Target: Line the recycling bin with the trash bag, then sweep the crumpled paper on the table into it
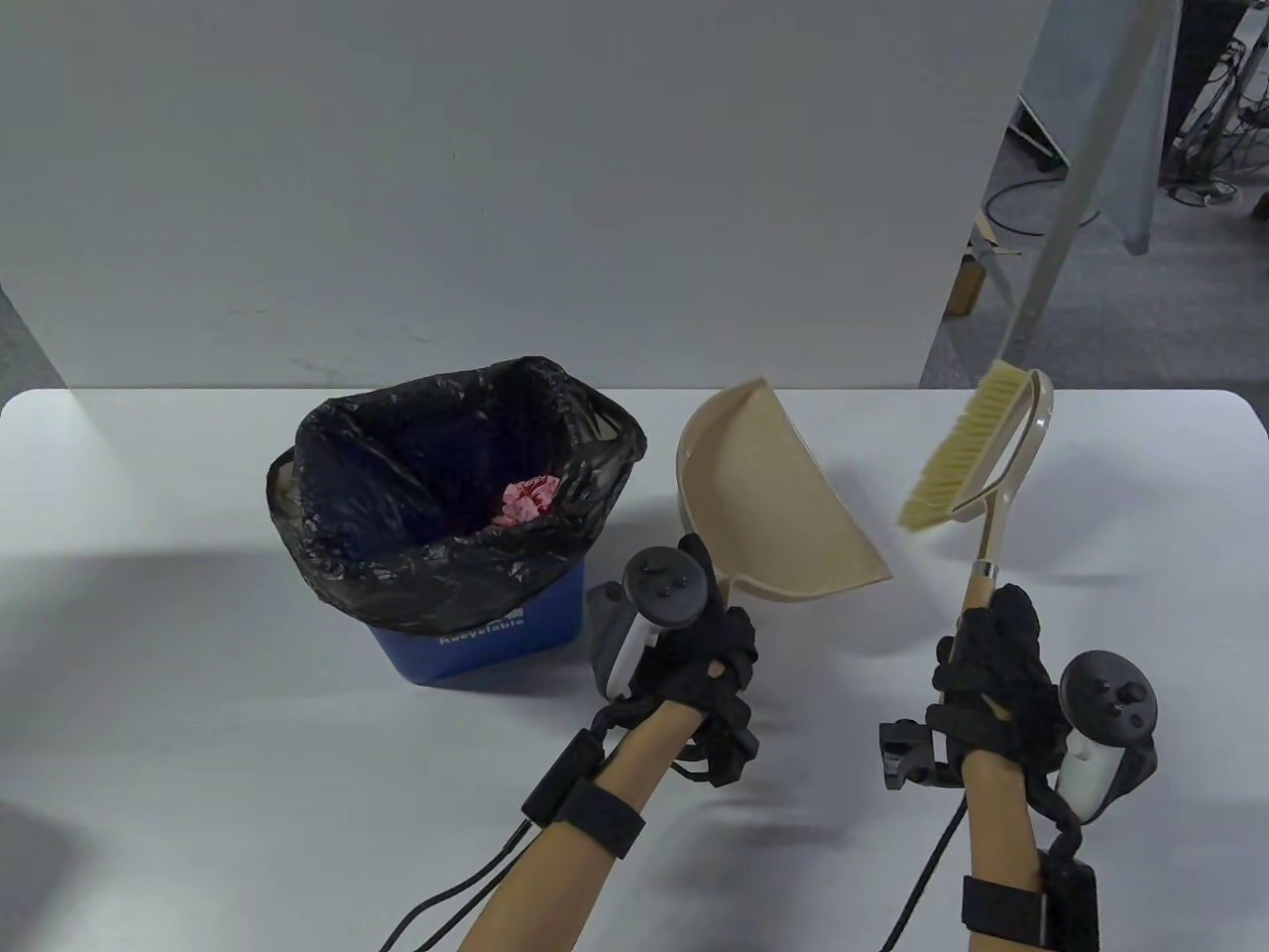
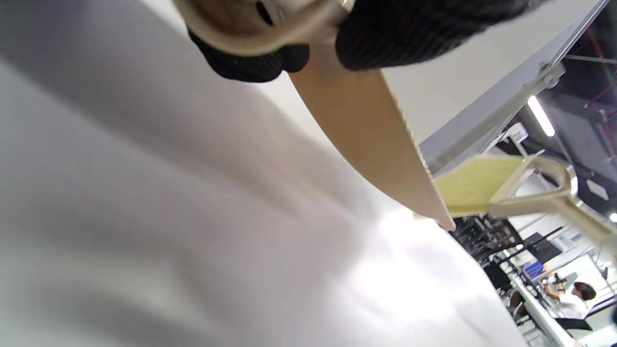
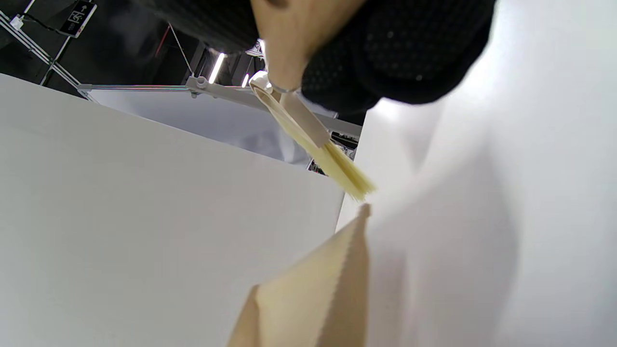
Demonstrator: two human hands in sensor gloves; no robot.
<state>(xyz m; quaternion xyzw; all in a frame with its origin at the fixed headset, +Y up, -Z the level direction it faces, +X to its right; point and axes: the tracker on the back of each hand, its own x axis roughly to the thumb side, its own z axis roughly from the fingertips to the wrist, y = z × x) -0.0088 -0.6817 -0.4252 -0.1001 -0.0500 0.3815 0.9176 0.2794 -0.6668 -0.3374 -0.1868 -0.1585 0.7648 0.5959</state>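
A blue recycling bin lined with a black trash bag stands left of centre on the white table. Pink crumpled paper lies inside the bag. My left hand grips the handle of a beige dustpan, held up above the table just right of the bin. In the left wrist view the dustpan runs out from my fingers. My right hand grips the wooden handle of a brush, its yellow bristles raised and facing left. The right wrist view shows the brush above the dustpan edge.
A white board stands behind the table's far edge. To the right of it are a metal frame leg and cables on the floor. In the left wrist view a person sits far off at a desk.
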